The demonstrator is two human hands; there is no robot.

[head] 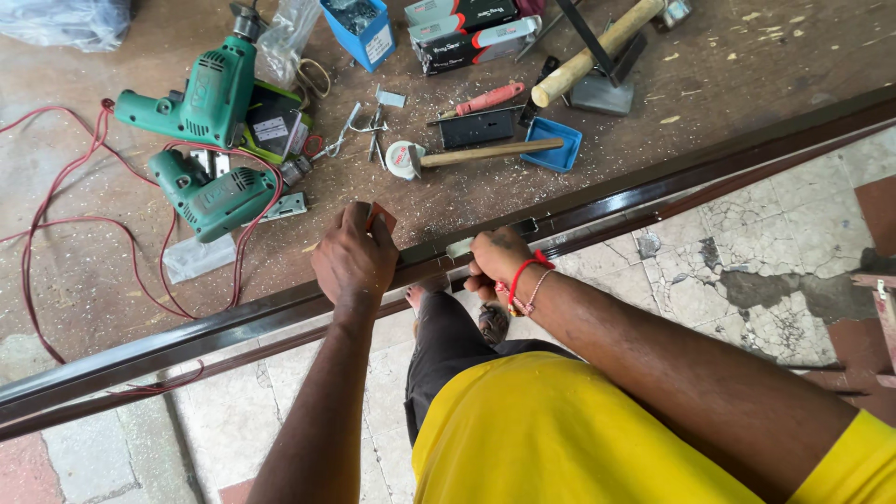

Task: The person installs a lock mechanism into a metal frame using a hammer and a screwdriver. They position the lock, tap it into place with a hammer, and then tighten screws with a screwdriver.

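Mid-job by the look: left hand (pixel 355 261) fingers clamped on a small reddish piece against the dark brown metal frame rail (pixel 233 322), right hand (pixel 495 259) fingers closed beside a pale fitting (pixel 460 247) on the rail; two green drills (pixel 210 140) lie untouched beyond it.

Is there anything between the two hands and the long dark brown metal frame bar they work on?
Nothing visible. The left hand rests directly on the long dark brown metal frame bar, holding a small reddish-brown piece. The right hand grips the bar at a pale fitting. The two green electric drills lie apart, beyond the bar.
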